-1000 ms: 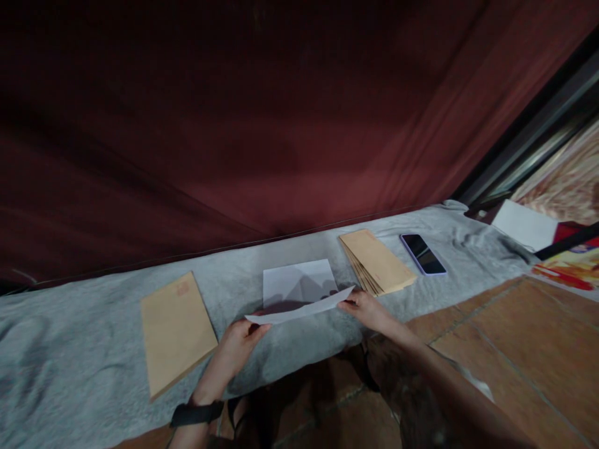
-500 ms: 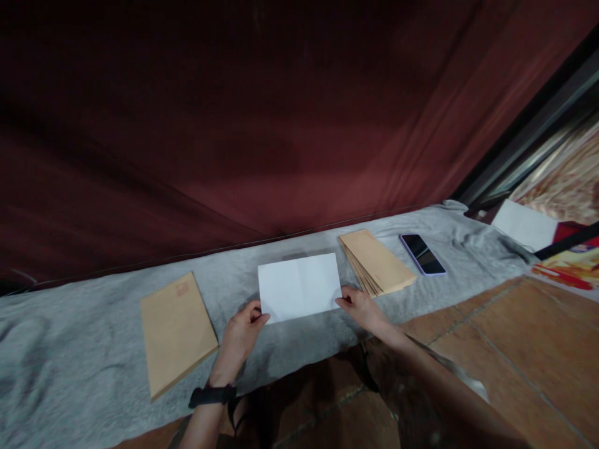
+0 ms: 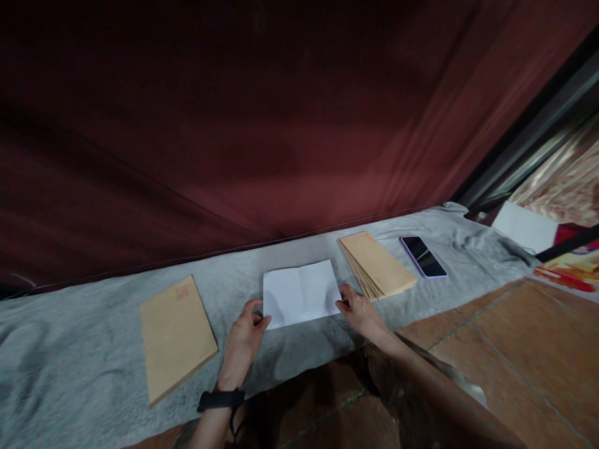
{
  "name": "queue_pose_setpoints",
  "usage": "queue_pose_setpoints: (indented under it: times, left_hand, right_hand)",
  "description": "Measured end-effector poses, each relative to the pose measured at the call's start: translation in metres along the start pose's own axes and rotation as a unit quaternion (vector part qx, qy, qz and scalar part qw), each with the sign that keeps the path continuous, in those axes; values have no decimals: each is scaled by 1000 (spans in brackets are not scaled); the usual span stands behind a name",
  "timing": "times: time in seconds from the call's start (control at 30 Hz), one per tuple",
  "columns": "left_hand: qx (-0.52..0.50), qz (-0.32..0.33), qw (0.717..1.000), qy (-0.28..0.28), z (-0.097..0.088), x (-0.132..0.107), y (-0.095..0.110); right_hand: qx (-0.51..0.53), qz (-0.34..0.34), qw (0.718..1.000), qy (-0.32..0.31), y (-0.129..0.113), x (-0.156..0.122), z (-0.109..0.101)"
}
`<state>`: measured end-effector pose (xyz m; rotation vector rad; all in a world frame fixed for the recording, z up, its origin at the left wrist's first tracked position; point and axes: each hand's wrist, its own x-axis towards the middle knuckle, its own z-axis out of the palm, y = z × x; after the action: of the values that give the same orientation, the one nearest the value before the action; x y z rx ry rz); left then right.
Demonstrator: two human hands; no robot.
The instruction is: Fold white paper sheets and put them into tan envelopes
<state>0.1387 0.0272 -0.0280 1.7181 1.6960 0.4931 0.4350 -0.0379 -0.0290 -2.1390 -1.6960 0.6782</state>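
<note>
A white sheet of paper [image 3: 302, 294] with a faint crease down its middle is held low over the grey cloth. My left hand [image 3: 244, 337], with a dark band on its wrist, pinches the sheet's lower left corner between thumb and fingers. At the lower right corner, my right hand [image 3: 360, 310] grips the paper the same way. Close beyond the right hand lies a fanned stack of brown envelopes [image 3: 377, 265]. Another pile of brown envelopes [image 3: 178, 337], with faint red print on top, rests left of my left hand.
A phone in a purple case [image 3: 423, 257] lies right of the fanned envelopes. The grey cloth [image 3: 103, 362] covers a long narrow surface against a dark red curtain [image 3: 281, 137]. Brown floor tiles [image 3: 515, 349] show at the lower right, near a white object [image 3: 525, 227].
The sheet has tipped flatter and come slightly lower toward me, its crease now showing more. Both hands have moved only a little and keep hold of the corners.
</note>
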Motion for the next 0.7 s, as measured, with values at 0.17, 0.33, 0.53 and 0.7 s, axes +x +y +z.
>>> queue_pose_setpoints:
  times: [0.17,0.33,0.53,0.7]
  left_hand:
    - [40,3,999,-4,0,-6,4]
    - [72,-4,997,-21,-2,-10,8]
    - [104,-15,994,-24,-1,-11,13]
    - [115,-20,992,-37,0,-12,15]
  right_hand:
    - [-7,-2,1000,6,2,-3,3]
    - [-18,-20,1000,6,3,-5,7]
    - [-47,-35,998,17,0,-8,7]
    - [-62,-74,995,16,-2,-10,5]
